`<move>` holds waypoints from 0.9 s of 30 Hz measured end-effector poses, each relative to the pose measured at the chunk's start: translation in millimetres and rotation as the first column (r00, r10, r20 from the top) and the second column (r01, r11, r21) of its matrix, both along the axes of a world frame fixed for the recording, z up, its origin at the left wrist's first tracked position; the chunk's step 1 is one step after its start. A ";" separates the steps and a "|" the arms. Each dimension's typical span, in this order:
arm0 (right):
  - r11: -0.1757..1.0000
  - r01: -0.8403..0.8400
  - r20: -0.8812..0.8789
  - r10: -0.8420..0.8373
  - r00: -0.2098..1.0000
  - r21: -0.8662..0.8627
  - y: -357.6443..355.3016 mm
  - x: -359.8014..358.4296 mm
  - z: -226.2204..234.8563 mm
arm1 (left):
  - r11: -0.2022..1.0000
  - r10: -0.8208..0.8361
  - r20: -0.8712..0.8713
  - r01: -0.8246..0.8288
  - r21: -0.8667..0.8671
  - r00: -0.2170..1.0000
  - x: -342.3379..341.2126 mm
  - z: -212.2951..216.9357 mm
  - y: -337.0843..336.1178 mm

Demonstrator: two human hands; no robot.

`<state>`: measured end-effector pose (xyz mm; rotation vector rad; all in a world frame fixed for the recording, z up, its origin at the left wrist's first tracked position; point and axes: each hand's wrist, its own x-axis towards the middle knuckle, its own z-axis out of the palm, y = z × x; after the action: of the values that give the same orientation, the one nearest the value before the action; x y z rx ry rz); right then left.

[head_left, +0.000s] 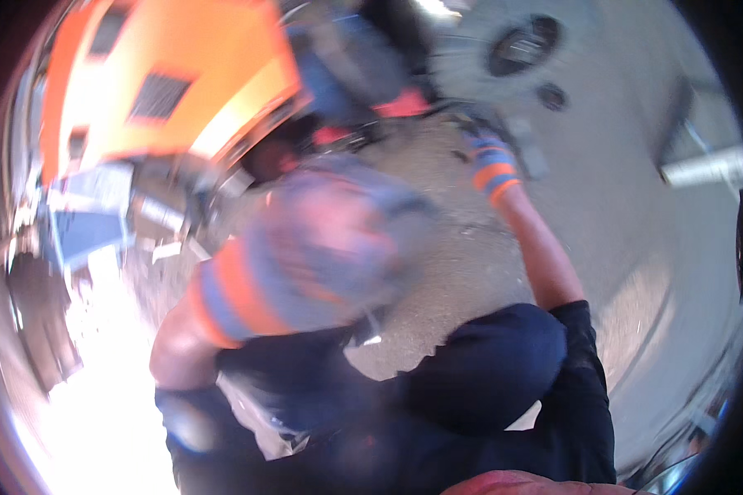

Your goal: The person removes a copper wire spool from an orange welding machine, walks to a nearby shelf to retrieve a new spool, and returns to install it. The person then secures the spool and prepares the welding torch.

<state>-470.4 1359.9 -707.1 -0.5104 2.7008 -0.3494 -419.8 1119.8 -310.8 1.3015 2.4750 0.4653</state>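
Note:
My left hand (330,235), in a grey-blue work glove with an orange-striped cuff, is raised close in front of me. Motion smears its fingers, and I cannot see whether anything is in them. Farther off to the right, my right hand (491,161) wears a matching glove and reaches down to the floor. Its fingertips are at a small dark item (468,120), too blurred to name. Whether the fingers close on it cannot be made out. Just left of that hand lie dark, thin parts with red pieces (400,105) among them.
A large orange machine body (198,66) with dark openings stands at the far left. Beyond my right hand is a big round tyre-like shape (516,45) on the grey floor (611,190). A white cylinder (706,167) lies at right. My bent knees (483,363) are in front.

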 end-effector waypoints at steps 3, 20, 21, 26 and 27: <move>0.994 0.035 0.049 -0.040 0.998 0.102 1.1 -7.8 -18.8 | 0.986 -0.083 0.045 0.089 -0.141 0.995 46.2 -12.9 -12.2; 0.834 -0.337 0.105 0.325 0.940 0.436 -3.0 -106.5 -78.0 | 0.546 0.816 -0.255 -0.837 0.044 0.519 305.3 81.2 -14.8; 0.876 -0.288 0.146 0.250 0.957 0.386 -8.6 -104.2 -69.6 | 0.486 0.850 -0.300 -0.865 0.124 0.434 322.0 88.9 -12.1; 0.990 0.066 0.478 -0.119 0.870 0.125 -1.2 -77.0 -58.2 | 0.170 0.963 -0.267 -0.856 0.488 0.039 449.9 113.0 4.6; 0.987 0.127 0.572 -0.160 0.804 0.098 7.2 -67.6 -60.6 | 0.070 0.961 -0.255 -0.798 0.598 -0.106 480.4 117.7 11.9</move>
<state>-538.0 1367.1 -767.7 -0.1395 2.1419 -0.3940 60.7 1131.6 -193.1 -0.8540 3.6824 0.7008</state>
